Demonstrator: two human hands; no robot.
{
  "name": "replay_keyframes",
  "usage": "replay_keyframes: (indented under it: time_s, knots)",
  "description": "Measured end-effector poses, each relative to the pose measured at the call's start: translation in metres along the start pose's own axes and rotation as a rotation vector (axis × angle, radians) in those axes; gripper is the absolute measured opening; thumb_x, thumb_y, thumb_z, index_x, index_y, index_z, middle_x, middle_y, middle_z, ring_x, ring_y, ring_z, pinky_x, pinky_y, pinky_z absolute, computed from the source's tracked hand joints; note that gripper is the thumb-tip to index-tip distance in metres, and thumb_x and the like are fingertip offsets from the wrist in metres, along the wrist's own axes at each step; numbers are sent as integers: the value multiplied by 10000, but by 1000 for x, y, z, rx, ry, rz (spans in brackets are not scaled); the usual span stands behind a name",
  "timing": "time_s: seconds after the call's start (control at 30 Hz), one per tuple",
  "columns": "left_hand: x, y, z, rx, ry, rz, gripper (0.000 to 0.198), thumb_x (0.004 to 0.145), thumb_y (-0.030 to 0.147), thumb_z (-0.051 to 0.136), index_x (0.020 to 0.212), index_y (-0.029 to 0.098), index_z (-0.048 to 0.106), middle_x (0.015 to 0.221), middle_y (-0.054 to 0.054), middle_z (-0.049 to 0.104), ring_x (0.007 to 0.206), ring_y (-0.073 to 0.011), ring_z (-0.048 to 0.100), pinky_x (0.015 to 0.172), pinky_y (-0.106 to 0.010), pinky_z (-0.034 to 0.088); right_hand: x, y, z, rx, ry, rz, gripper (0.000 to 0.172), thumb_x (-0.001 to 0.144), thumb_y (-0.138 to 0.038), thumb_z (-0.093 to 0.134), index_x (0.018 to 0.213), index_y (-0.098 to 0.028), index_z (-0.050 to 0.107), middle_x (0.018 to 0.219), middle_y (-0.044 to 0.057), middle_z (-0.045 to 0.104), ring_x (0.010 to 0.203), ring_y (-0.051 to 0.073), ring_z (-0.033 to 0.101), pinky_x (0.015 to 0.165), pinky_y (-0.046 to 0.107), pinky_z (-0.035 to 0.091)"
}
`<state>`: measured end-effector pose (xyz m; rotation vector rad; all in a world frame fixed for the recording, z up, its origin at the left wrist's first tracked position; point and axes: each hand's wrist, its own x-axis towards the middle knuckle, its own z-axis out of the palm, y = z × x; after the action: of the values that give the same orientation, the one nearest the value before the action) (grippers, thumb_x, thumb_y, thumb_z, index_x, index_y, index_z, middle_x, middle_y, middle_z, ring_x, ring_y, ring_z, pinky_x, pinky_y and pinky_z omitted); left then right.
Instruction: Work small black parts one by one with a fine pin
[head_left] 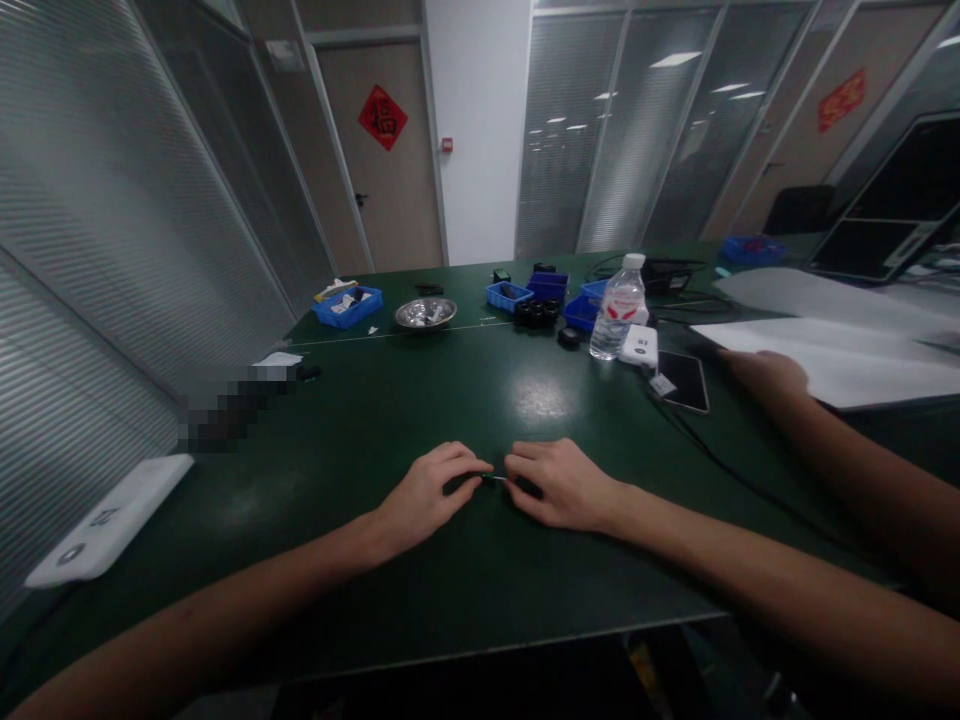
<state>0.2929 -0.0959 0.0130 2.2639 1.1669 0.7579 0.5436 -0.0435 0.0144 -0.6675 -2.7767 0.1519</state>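
My left hand (435, 492) rests low over the green table, its thumb and fingertips pinched on a small dark-green piece (487, 476). From that piece a thin silver shaft (500, 478) runs across to my right hand (559, 485). The fingers of my right hand are closed at the shaft's other end, which they hide. Both hands are close together, just above or on the tabletop; the piece is too small to tell its kind.
Another person's hand (772, 375) lies by white sheets (840, 350) on the right. A water bottle (619, 310), phone (684, 382) and cable stand nearby. Farther back are a metal bowl (426, 314) and blue trays (349, 307). A white device (112, 520) lies left.
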Motion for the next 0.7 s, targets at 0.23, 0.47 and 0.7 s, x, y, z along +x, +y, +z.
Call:
replay_keyframes:
  time_s: [0.23, 0.47, 0.7]
  knots:
    - [0, 4, -1, 12, -71, 51, 300, 1013, 197, 563, 1280, 254, 686, 1200, -57, 643, 1109, -189, 599, 986, -344, 495, 0, -1, 4, 16, 37, -18, 118, 994, -265, 512, 954, -183, 586, 885, 28, 606, 697, 128, 512, 597, 275, 311]
    - [2, 1, -1, -4, -71, -19, 369, 980, 232, 624, 1347, 262, 631, 1136, -48, 665, 1065, -209, 588, 935, -366, 486, 1, 2, 3, 65, 52, 58, 131, 1001, -294, 521, 963, -189, 590, 889, 20, 608, 690, 126, 514, 596, 269, 317]
    - [2, -2, 0, -25, -71, -87, 429, 967, 261, 635, 1393, 280, 598, 1092, -44, 652, 1034, -211, 579, 915, -365, 476, 1, 10, 3, 119, 106, 171, 162, 1008, -308, 531, 916, -190, 593, 844, 13, 609, 677, 129, 530, 617, 269, 329]
